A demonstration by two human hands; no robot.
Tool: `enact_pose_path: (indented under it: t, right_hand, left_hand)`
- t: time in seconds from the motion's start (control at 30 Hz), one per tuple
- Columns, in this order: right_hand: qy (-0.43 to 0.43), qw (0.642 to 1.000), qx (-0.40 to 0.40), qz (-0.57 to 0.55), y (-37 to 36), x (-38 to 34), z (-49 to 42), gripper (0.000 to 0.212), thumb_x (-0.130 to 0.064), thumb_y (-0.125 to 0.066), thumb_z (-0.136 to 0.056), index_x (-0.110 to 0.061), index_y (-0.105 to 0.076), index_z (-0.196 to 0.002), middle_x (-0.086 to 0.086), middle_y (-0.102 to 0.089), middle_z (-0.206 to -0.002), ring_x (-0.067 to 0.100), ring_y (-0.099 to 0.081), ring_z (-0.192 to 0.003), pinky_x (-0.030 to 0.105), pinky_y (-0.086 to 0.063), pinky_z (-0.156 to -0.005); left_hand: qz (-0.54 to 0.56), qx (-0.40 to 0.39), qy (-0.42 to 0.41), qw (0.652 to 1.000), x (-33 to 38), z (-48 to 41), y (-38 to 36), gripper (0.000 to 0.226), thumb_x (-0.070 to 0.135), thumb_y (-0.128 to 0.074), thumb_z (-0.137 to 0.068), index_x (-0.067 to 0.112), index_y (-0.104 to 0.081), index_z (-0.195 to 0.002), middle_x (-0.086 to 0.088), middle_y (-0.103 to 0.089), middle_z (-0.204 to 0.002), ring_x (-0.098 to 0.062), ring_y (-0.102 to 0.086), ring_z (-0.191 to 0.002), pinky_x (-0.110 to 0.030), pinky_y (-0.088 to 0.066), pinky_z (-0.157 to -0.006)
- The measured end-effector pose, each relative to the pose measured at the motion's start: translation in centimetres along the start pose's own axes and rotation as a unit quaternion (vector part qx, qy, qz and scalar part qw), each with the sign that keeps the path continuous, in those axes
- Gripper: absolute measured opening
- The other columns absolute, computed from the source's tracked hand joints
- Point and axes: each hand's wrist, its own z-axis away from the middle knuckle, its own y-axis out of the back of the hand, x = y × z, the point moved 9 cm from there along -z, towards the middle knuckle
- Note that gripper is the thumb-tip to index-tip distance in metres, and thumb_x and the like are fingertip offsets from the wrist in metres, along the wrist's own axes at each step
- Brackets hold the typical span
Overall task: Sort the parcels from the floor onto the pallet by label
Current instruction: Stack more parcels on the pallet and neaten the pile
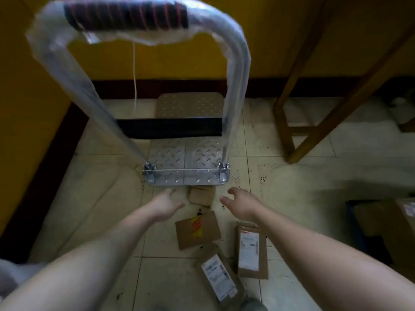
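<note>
Ahead, wrapped handle (125, 15) arches over trolley (167, 158).

yellow wall (179, 61): back and left side | dark baseboard (258, 85): runs along wall foot | wooden frame (281, 122): upright leg plus slanted brace, right, near wall | pale object (402, 108): beyond frame, too blurred to identify

Nothing is legible. The white label (219, 277) on the nearest parcel (238, 285) and the second label (248, 250) on the right parcel (252, 274) are blurred; the red-and-yellow sticker (197, 227) on the middle parcel (210, 235) shows no readable words.
</note>
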Motion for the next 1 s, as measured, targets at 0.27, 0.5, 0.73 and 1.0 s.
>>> enact_pose_path:
  t: [0.27,0.5,0.73,1.0]
  right_hand:
    - [0.015,0.998,-0.016,-0.052,-13.2,6.2,-17.7,0.059,-0.049,-0.043,-0.096,-0.012,-0.039,-0.141,0.011,-0.047,-0.142,0.026,-0.048,-0.123,0.024,-0.032,-0.081]
    - [0.039,0.992,-0.018,-0.116,-19.8,8.8,-25.4,0.065,-0.046,-0.042,-0.098,-0.026,-0.013,-0.152,0.017,-0.046,-0.142,0.028,-0.053,-0.117,0.024,-0.036,-0.084]
    - [0.047,0.982,-0.011,-0.181,-20.2,7.8,-24.7,0.069,-0.038,-0.05,-0.095,-0.025,-0.013,-0.151,0.009,-0.053,-0.134,0.024,-0.058,-0.106,0.03,-0.046,-0.086]
    - [0.052,0.989,0.018,-0.14,-20.6,7.0,-22.6,0.064,-0.041,-0.056,-0.09,-0.025,-0.028,-0.146,0.012,-0.051,-0.123,0.028,-0.057,-0.106,0.034,-0.046,-0.088]
  left_hand:
    - [0.02,0.033,0.022,0.999,-7.8,-19.3,-9.4,0.071,0.043,-0.057,-0.09,0.02,-0.025,-0.149,-0.006,-0.027,-0.154,-0.026,-0.037,-0.133,-0.033,-0.033,-0.101]
    - [0.126,0.027,0.007,0.992,-10.9,-29.3,-15.7,0.073,0.032,-0.058,-0.091,0.011,-0.02,-0.149,-0.009,-0.037,-0.147,-0.024,-0.043,-0.124,-0.025,-0.032,-0.088]
    - [0.215,0.046,0.027,0.975,-11.9,-29.8,-16.8,0.07,0.032,-0.063,-0.086,0.008,-0.03,-0.143,-0.014,-0.053,-0.13,-0.029,-0.053,-0.113,-0.034,-0.044,-0.09]
    - [0.179,0.05,0.069,0.98,-13.7,-28.4,-16.7,0.065,0.048,-0.062,-0.084,0.008,-0.042,-0.131,-0.012,-0.054,-0.124,-0.023,-0.053,-0.095,-0.031,-0.044,-0.069]
